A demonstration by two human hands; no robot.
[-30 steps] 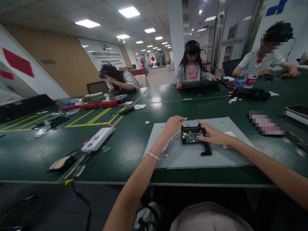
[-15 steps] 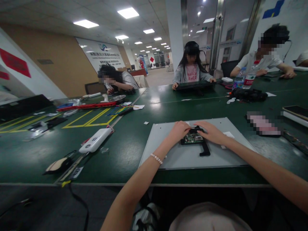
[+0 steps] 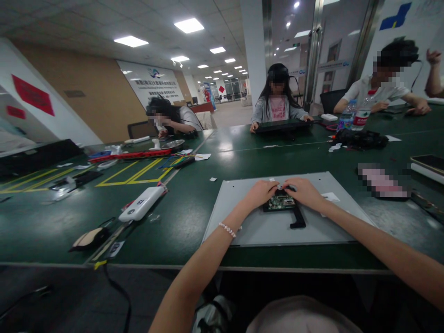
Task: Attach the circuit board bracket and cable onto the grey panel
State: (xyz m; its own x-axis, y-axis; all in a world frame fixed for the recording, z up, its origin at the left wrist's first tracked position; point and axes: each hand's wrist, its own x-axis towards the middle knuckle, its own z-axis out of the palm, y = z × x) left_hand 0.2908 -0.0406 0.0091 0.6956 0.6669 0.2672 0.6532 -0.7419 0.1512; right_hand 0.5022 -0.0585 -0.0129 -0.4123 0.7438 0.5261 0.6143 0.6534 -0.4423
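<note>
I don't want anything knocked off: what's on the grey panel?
The grey panel holds a black frame with a green circuit board, plus white paper partly hidden by the right wrist. The left hand and right hand cover the frame's far side; what's beneath cannot be seen.

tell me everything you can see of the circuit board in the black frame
The circuit board is green with small pale and metallic-looking parts, too small to name. It lies flat in a black, plastic-looking frame on the light grey panel. The left hand and right hand meet over its far edge, hiding part of it.
</note>
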